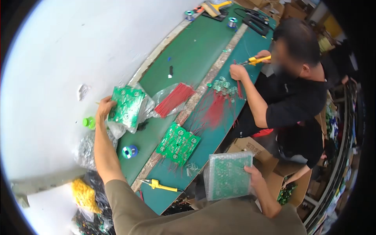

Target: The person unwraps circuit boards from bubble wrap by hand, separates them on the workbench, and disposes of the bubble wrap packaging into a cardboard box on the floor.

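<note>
My left hand (105,107) is closed on the edge of a green circuit board (127,105), raised at the table's left side beside clear plastic wrap (145,106). In my right hand (255,175) is a stack of green boards in bubble wrap (229,175), held over the table's near right edge. A green board panel with red wires (179,143) lies on the table between my hands. Near it rest a yellow soldering iron (160,185) and a blue solder spool (129,151). A bundle of red wires (174,99) lies on plastic farther up.
Across the table (184,58), a co-worker (293,78) holds a yellow tool (259,60) above small boards with red wires (224,87). Another person's arm (298,175) reaches into a cardboard box (299,192). A green bottle (89,122) stands at the left.
</note>
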A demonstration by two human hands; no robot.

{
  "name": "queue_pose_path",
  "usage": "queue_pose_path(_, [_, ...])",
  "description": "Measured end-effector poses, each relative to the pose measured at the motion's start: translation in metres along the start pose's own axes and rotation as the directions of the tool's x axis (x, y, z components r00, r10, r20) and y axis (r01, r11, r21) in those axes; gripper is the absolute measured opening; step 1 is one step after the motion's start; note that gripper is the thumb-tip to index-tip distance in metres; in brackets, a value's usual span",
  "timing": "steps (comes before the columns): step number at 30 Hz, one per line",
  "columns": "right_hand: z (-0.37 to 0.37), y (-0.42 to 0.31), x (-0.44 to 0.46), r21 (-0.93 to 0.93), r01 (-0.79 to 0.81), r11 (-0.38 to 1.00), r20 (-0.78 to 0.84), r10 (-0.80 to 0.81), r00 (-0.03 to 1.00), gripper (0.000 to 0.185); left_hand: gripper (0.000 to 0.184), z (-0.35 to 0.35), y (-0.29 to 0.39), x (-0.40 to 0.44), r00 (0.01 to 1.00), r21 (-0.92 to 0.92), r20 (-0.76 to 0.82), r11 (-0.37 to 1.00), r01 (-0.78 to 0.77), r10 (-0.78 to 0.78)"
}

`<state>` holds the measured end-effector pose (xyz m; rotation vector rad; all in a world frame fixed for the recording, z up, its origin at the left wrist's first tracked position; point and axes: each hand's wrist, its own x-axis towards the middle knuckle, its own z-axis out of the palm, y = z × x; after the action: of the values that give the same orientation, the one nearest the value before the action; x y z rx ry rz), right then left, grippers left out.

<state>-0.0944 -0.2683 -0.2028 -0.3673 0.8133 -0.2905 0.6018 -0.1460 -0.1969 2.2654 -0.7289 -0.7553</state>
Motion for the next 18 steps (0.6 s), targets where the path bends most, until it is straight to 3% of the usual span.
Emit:
queue_pose_path(2, [0.004, -0.001, -0.003, 0.009, -0.066, 0.998, 0.024, 0.066, 0.998, 0.049, 0.037, 0.003, -0.023, 0.020, 0.999, 0.300, -0.007, 0.953, 0.050, -0.050])
queue_pose_path(4, [0.008, 0.002, -0.003, 0.032, -0.060, 0.998, 0.032, 0.059, 0.998, 0.050, 0.039, 0.021, -0.018, 0.009, 0.962, 0.468, -0.193, 0.880, -0.081, 0.191])
queue_pose_path(6, [0.022, 0.001, -0.006, 0.029, -0.035, 0.999, 0.023, 0.035, 0.999, 0.050, 0.039, 0.031, -0.061, 0.030, 0.871, 0.599, -0.241, 0.771, -0.214, 0.429])
queue_pose_path(8, [0.031, -0.004, -0.012, 0.018, -0.039, 0.999, 0.017, 0.038, 0.999, 0.048, 0.039, 0.064, 0.028, -0.036, 0.769, 0.507, -0.438, 0.834, -0.216, 0.466])
queue_pose_path(10, [0.033, -0.003, -0.018, 0.031, -0.056, 0.998, 0.031, 0.055, 0.998, 0.047, 0.035, 0.103, 0.102, -0.117, 0.906, 0.043, -0.284, 0.948, -0.316, 0.314])
queue_pose_path(11, [0.038, -0.004, -0.019, 0.046, 0.018, 0.999, 0.062, -0.021, 0.998, 0.046, 0.033, 0.124, 0.110, -0.150, 0.942, -0.146, -0.157, 0.937, -0.318, 0.295])
queue_pose_path(12, [0.042, -0.003, -0.021, 0.061, 0.091, 0.994, 0.101, -0.097, 0.990, 0.045, 0.032, 0.148, 0.129, -0.193, 0.980, -0.364, 0.025, 0.915, -0.173, 0.196])
queue_pose_path(13, [0.046, -0.004, -0.024, 0.058, 0.094, 0.994, 0.109, -0.100, 0.989, 0.045, 0.042, 0.177, 0.131, -0.226, 0.935, -0.570, 0.162, 0.804, -0.173, 0.316])
queue_pose_path(14, [0.051, -0.005, -0.029, 0.050, 0.164, 0.985, 0.140, -0.169, 0.976, 0.045, 0.060, 0.202, 0.127, -0.256, 0.820, -0.688, 0.396, 0.725, -0.034, 0.414])
queue_pose_path(15, [0.055, -0.004, -0.032, 0.047, 0.240, 0.970, 0.169, -0.245, 0.955, 0.045, 0.078, 0.224, 0.118, -0.284, 0.674, -0.732, 0.600, 0.636, 0.245, 0.431])
queue_pose_path(16, [0.057, -0.002, -0.037, 0.023, 0.296, 0.955, 0.150, -0.296, 0.943, 0.043, 0.085, 0.258, 0.088, -0.308, 0.686, -0.747, 0.596, 0.602, 0.282, 0.418])
queue_pose_path(17, [0.063, -0.001, -0.044, 0.026, 0.315, 0.949, 0.144, -0.315, 0.938, 0.043, 0.083, 0.276, 0.088, -0.330, 0.636, -0.724, 0.642, 0.613, 0.317, 0.429])
queue_pose_path(18, [0.070, 0.000, -0.055, -0.102, 0.390, 0.915, 0.148, -0.373, 0.916, 0.041, 0.078, 0.290, 0.080, -0.348, 0.656, -0.614, 0.688, 0.730, 0.300, 0.309])
